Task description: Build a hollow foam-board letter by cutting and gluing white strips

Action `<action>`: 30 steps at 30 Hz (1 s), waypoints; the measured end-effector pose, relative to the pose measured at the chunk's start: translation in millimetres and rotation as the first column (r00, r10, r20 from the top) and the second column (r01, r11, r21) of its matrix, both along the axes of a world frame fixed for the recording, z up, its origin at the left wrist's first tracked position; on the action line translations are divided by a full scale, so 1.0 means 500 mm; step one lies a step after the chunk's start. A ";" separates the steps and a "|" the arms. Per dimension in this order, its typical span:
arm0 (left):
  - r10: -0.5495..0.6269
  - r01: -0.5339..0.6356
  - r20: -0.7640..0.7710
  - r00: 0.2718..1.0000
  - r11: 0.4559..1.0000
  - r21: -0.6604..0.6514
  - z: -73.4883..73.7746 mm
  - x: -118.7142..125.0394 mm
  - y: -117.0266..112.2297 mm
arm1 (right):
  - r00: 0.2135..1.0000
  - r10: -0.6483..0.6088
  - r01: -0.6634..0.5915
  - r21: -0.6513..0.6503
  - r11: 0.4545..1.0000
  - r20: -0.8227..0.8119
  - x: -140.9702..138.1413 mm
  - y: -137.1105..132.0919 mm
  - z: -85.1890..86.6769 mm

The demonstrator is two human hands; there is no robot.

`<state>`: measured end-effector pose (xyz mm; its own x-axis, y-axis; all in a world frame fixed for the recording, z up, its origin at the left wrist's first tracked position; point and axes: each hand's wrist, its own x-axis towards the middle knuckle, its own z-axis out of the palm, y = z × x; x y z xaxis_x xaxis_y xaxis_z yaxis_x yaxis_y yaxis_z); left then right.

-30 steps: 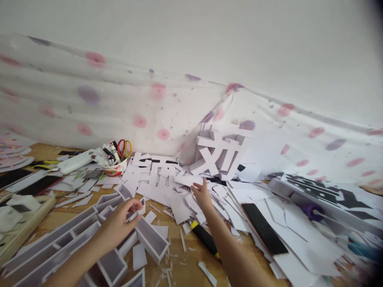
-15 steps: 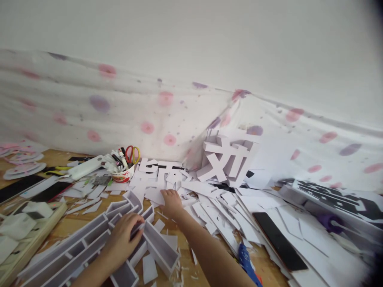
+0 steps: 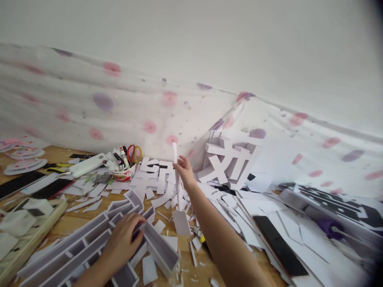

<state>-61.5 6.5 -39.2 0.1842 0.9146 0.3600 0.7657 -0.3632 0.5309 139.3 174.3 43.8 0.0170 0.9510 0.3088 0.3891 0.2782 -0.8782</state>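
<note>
My left hand rests on a hollow white board character with upright walls, its fingers curled over one of the inner walls near the far right end. Part of that wall is hidden behind the fingers. Farther forward, my right hand pinches a thin white board strip, held up nearly edge-on above the scraps. Flat cut-out white characters lie just behind it. A small white rectangle lies below the strip on the wooden table.
A finished white character leans by the curtain. Scissors and pens stand in a bowl. A phone lies on white sheets at right. A power strip is at left. A purple tape roll sits far right.
My right hand has lifted a white strip from the scrap pile and raised it. The blue-handled tool by my right forearm is no longer visible. My left hand stays on the hollow character.
</note>
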 end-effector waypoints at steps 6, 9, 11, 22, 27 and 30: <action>0.007 -0.007 0.002 1.000 1.000 -0.001 0.010 0.001 0.002 | 0.993 -0.054 0.080 0.268 0.960 -0.104 0.025 -0.052 0.067; 0.007 -0.007 0.015 1.000 1.000 0.002 0.008 0.000 0.000 | 0.993 -0.113 0.116 0.412 0.904 -0.031 0.032 -0.077 0.097; 0.007 -0.007 0.045 0.999 1.000 -0.001 0.004 -0.001 -0.001 | 0.990 -0.140 0.126 0.448 0.885 -0.002 0.039 -0.088 0.115; 0.249 -0.118 0.750 0.612 0.967 -0.224 0.140 0.043 0.081 | 0.436 0.175 -0.599 0.139 0.789 0.883 0.036 -0.180 0.110; 0.303 0.155 0.797 0.522 0.885 -0.439 0.148 0.051 0.085 | 0.429 0.173 -0.683 0.193 0.704 0.887 0.034 -0.216 0.057; 0.395 0.143 0.839 0.374 0.870 -0.473 0.116 0.040 0.074 | 0.746 -0.001 -0.406 0.456 0.792 0.666 0.056 -0.235 0.019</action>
<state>-41.4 43.7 18.6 -0.1304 0.9748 -0.1811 -0.2524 0.1440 0.9568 167.1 56.7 53.2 -0.5364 0.5648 0.6271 0.6409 0.7560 -0.1328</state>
